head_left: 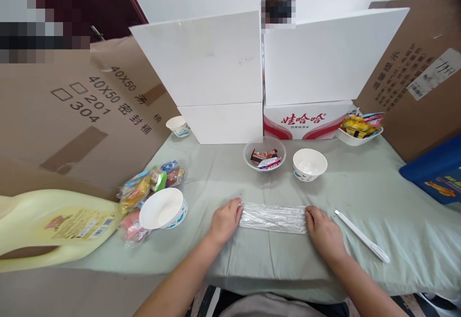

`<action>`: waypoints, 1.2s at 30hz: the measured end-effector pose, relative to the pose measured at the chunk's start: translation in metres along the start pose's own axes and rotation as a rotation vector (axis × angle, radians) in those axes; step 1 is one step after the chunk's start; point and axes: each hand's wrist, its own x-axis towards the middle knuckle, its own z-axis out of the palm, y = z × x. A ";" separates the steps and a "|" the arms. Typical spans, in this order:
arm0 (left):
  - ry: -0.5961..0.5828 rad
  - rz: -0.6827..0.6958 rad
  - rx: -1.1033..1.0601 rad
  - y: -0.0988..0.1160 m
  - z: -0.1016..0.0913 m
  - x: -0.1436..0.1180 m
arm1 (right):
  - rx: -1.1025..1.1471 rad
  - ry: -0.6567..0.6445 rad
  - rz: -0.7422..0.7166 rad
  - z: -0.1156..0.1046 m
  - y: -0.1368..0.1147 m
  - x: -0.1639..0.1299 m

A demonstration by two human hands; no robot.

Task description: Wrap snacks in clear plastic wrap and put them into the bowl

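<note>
A flat strip of clear plastic film (pixel 272 218), folded and wrinkled, is stretched between my two hands just over the green tablecloth. My left hand (pixel 226 220) pinches its left end between thumb and fingers. At the other end, my right hand (pixel 324 233) grips the film the same way. Right of that hand lies a white utility knife (pixel 362 236) at a slant. Beyond the film stand a clear plastic bowl (pixel 264 153) with a few wrapped snacks in it and a white paper bowl (pixel 309 164) with something clear inside.
On the left, another paper bowl (pixel 163 208) sits beside packaged snacks (pixel 151 182) and a yellow jug (pixel 61 228). White boxes (pixel 219 72) wall off the back. A snack-filled bowl (pixel 360 137) and a blue container (pixel 435 170) are at right. Cardboard (pixel 72 129) flanks the table.
</note>
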 end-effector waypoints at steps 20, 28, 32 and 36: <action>-0.174 0.265 -0.128 0.085 0.007 -0.018 | -0.162 0.150 -0.284 -0.016 -0.036 -0.001; -0.163 0.284 -0.064 0.066 0.014 -0.024 | -0.131 -0.136 -0.542 0.009 -0.019 -0.016; -0.115 0.240 -0.013 0.039 0.011 -0.028 | -0.183 -0.064 -0.450 0.000 0.020 -0.028; -0.030 0.103 0.035 0.038 0.004 -0.028 | -0.190 0.004 -0.484 -0.011 0.034 -0.052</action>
